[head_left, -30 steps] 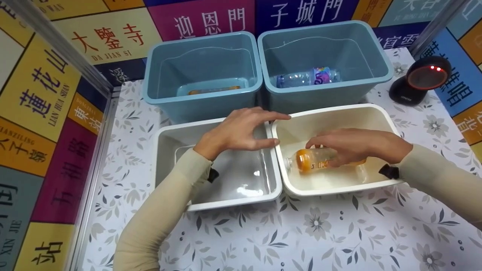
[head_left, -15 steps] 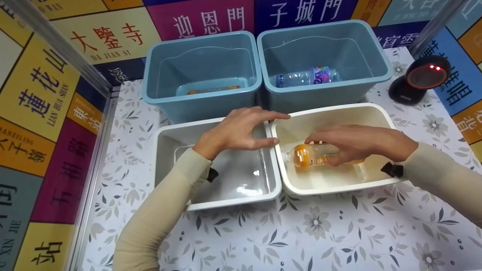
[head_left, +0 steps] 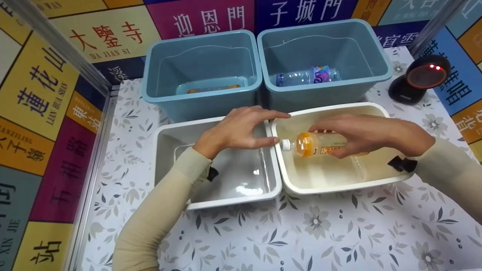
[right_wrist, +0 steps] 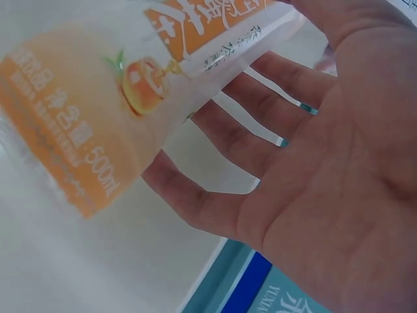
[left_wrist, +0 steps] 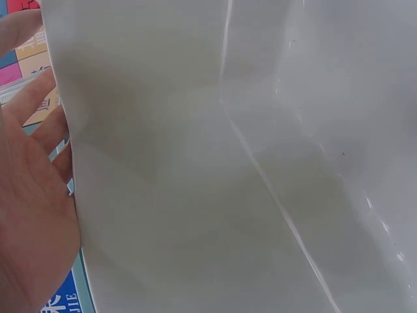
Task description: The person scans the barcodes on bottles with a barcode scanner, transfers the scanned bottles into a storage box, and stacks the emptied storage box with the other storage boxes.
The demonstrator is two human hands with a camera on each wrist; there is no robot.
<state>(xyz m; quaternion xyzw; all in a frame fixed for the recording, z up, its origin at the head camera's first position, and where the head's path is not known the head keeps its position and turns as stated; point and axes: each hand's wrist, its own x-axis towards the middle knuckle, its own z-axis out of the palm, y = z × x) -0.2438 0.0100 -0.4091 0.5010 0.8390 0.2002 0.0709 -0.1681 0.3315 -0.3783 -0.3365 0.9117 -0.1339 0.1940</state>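
Observation:
In the head view my right hand [head_left: 365, 133] grips a clear plastic bottle [head_left: 310, 145] with an orange label and a white cap, over the cream bin [head_left: 327, 188]. The bottle lies sideways, its cap toward the left rim. In the right wrist view, curled fingertips press the side of the same bottle [right_wrist: 124, 85]; the thumb's tip is out of sight. My left hand [head_left: 243, 130] spreads over the grey-white bin [head_left: 222, 203], its index finger and thumb reaching to the meeting rims. Its fingers lie along the bin's edge in the left wrist view and hold nothing.
Behind stand two blue bins: the left one [head_left: 203, 99] holds an orange-labelled item [head_left: 214, 89], the right one [head_left: 327, 88] a clear bottle [head_left: 301, 78] lying down. A black scanner-like device [head_left: 418, 81] is at the right. Lettered panels [head_left: 49, 150] wall the flowered table [head_left: 316, 241].
My right hand has lifted the bottle off the cream bin's floor, moving it up and away from me. The left hand has stayed where it was.

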